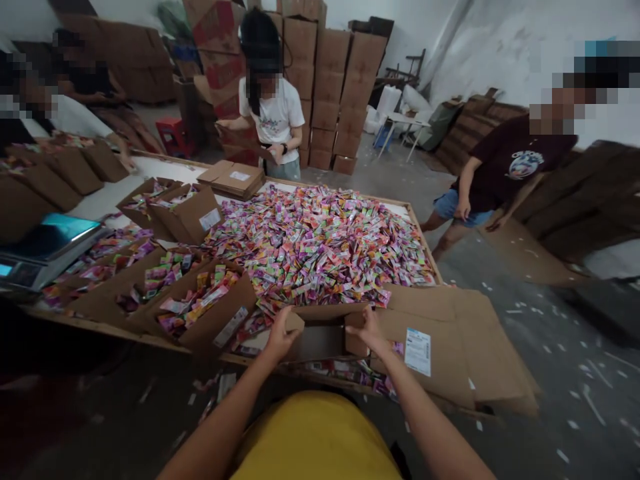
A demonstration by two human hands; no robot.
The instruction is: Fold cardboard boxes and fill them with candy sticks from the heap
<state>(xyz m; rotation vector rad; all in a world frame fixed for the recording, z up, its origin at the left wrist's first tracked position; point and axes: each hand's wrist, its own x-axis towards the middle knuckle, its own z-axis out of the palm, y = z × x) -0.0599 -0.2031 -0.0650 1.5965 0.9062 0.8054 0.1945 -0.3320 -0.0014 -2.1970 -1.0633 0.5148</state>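
At the near table edge stands a cardboard box with its top open and a dark, bare inside. My left hand grips its left side by a folded flap. On the opposite side, my right hand has its fingers closed on the right flap. Just beyond the box spreads a large heap of small colourful wrapped packets. Left of my left hand, a cardboard box filled with packets sits close by. Flattened cardboard boxes lie stacked beside my right hand.
More filled boxes and a digital scale are on the left. Folded cartons lie at the far table edge. One person stands across the table, another person at right, others at far left. Paper scraps litter the floor.
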